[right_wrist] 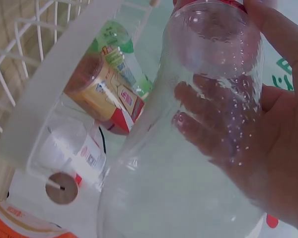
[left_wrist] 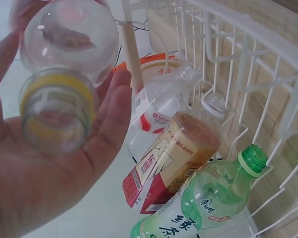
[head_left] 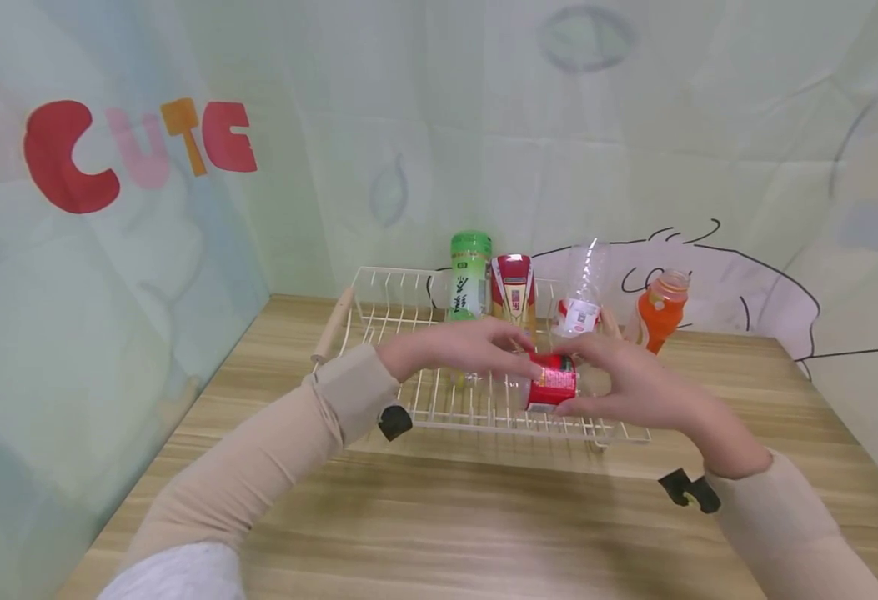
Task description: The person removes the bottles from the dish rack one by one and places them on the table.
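Note:
A clear plastic bottle with a red label (head_left: 556, 385) lies sideways between both hands, over the front of a white wire rack (head_left: 469, 423). My left hand (head_left: 476, 346) holds it at its neck end; the open mouth with a yellow ring (left_wrist: 59, 96) faces the left wrist camera. My right hand (head_left: 629, 379) grips the other end, its fingers showing through the clear wall (right_wrist: 188, 168) in the right wrist view. Behind the hands, a green tea bottle (head_left: 470, 279), a red and gold bottle (head_left: 514, 292) and a clear bottle with a red and white label (head_left: 581, 312) stand in the rack.
An orange bottle (head_left: 660, 312) without a cap stands right of the rack, on the wood-grain table (head_left: 439, 517). The rack has wooden handles, the left handle (head_left: 333, 325) showing plainly. A printed cloth (head_left: 348, 108) hangs behind and at the sides.

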A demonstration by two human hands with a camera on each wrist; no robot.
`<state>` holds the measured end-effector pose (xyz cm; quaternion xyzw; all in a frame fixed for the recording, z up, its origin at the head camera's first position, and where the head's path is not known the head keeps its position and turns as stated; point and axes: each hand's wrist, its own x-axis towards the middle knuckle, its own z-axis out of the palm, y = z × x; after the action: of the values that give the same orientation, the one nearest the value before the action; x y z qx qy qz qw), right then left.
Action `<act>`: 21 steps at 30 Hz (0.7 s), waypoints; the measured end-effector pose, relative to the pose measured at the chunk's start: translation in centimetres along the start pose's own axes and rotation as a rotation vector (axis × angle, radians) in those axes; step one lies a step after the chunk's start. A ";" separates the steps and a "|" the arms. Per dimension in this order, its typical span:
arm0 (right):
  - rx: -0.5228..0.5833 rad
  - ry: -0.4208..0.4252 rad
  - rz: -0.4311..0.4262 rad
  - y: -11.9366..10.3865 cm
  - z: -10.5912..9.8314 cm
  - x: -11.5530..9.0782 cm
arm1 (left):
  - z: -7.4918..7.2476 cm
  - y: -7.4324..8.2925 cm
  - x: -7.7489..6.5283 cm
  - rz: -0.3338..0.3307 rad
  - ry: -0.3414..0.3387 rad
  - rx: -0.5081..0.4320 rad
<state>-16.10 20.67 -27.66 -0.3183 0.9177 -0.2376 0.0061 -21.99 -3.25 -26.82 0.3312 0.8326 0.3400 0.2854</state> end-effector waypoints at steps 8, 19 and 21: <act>0.023 0.067 0.037 1.3 -1.3 -1.5 | -1.3 -0.2 -0.2 -0.010 0.147 -0.067; 0.051 0.229 0.036 3.5 -4.2 -4.1 | -3.1 -1.6 0.5 -0.077 0.387 -0.220; 0.071 0.263 0.051 4.2 -4.9 -4.4 | -3.4 -2.0 0.7 -0.092 0.410 -0.238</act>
<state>-15.81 28.24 -25.75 -0.2604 0.9095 -0.3092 -0.0969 -25.56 -5.14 -26.46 0.1810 0.8414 0.4826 0.1623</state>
